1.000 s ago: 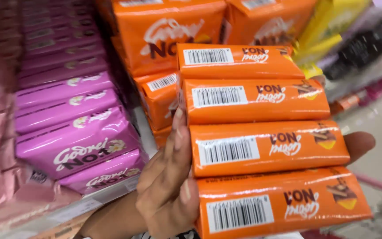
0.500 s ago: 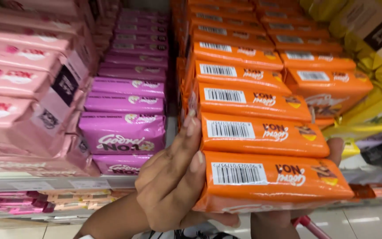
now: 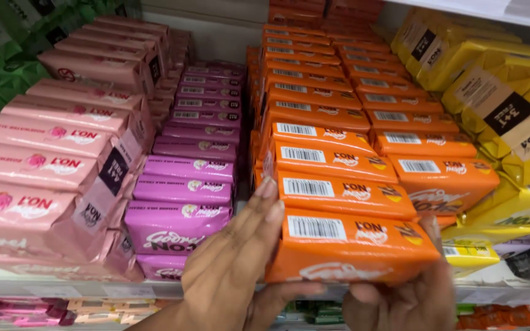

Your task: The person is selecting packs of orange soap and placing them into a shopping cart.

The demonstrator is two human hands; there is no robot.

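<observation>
Orange packets (image 3: 345, 245), clamped between left hand (image 3: 231, 276) and right hand (image 3: 406, 300), could slide off if tilted.

Orange packs (image 3: 345, 202) now against shelf row
</observation>
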